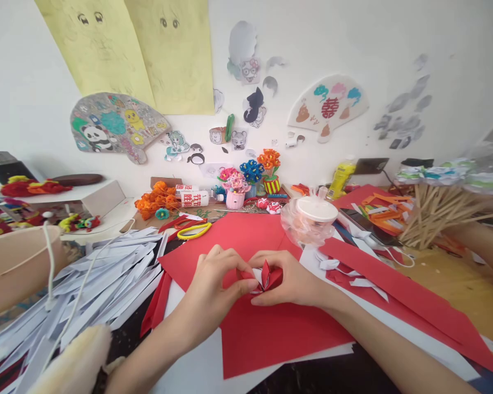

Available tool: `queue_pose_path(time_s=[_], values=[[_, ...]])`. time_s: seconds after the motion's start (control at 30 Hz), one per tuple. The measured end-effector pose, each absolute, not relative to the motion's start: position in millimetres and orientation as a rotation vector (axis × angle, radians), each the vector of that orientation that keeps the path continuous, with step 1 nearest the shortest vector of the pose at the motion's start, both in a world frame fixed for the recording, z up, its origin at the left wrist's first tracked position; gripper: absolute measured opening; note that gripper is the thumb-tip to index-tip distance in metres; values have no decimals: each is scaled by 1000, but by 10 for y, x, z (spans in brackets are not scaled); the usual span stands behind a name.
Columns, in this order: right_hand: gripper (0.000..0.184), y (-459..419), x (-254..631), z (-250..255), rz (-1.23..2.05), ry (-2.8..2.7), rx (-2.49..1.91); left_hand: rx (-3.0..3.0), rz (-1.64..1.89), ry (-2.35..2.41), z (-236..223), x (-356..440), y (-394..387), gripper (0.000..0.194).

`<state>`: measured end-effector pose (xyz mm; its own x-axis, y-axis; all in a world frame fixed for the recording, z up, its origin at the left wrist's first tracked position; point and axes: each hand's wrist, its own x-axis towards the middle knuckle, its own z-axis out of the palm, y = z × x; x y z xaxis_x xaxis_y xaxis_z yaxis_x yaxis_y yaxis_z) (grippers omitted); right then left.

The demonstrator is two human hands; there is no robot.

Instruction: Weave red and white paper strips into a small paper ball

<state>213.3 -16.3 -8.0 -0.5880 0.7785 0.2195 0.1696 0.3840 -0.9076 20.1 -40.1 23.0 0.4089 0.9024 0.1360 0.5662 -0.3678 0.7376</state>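
Observation:
Between my two hands is a small folded red-and-white paper piece (267, 278), with one red point standing up. My left hand (221, 284) pinches its left side between thumb and fingers. On the other side, my right hand (288, 280) is closed round the piece, fingers above and thumb below. Both hands are just above large red paper sheets (263, 345) spread over white paper. Part of the folded piece is hidden by the fingers.
Folded white paper strips (119, 268) are heaped at left. Behind the hands are yellow-handled scissors (194, 231) and a lidded cup (314, 213) in plastic wrap. Long red paper (406, 290) lies at right, near wooden sticks (431, 213). Crafted flowers (235, 183) stand against the wall.

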Motion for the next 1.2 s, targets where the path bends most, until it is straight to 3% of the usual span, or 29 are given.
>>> queue_pose_path(time_s=[0.23, 0.63, 0.83, 1.03, 1.2], values=[[28, -156, 2140, -86, 1252, -2025, -819, 2051, 681, 1166, 262, 185, -388, 13], [27, -158, 2136, -120, 1125, -2072, -836, 2556, 656, 1283, 190, 220, -486, 18], [23, -156, 2127, -117, 1111, -2076, -825, 2413, 657, 1325, 202, 246, -491, 17], [33, -175, 2147, -52, 1408, -1915, -828, 1964, 825, 1116, 265, 181, -391, 12], [32, -170, 2181, -17, 1564, -1891, -761, 2200, 900, 921, 304, 97, -337, 5]])
